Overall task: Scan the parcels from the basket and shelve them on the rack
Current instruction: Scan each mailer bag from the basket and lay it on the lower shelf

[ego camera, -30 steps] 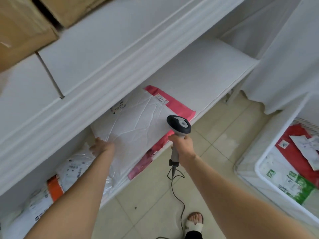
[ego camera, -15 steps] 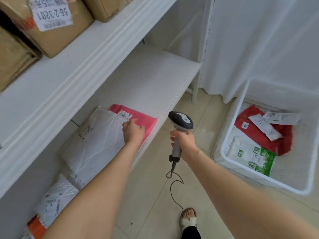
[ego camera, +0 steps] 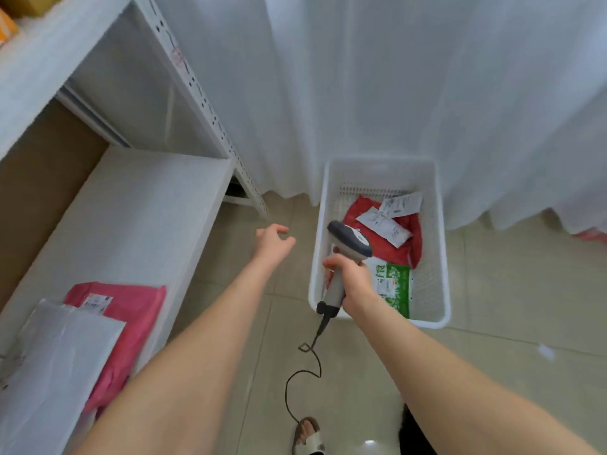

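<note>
A white basket (ego camera: 440,257) stands on the floor ahead of me, holding a red parcel (ego camera: 397,247), small white packets (ego camera: 384,226) and a green-and-white parcel (ego camera: 395,287). My right hand (ego camera: 349,279) grips the handle of a corded barcode scanner (ego camera: 348,239) over the basket's near left corner. My left hand (ego camera: 272,241) hangs empty over the floor left of the basket, fingers loosely curled. On the rack's low shelf (ego camera: 131,218) at left lie a white parcel (ego camera: 56,359) and a pink parcel (ego camera: 131,310) partly under it.
A white curtain (ego camera: 394,93) hangs behind the basket. The rack's perforated upright (ego camera: 203,103) rises at left, with an upper shelf above. The scanner cable (ego camera: 295,379) trails down to the tiled floor near my sandalled foot (ego camera: 308,438).
My left hand has let go of the white parcel on the shelf and swung right toward the basket. My view has turned right, bringing the basket to the centre.
</note>
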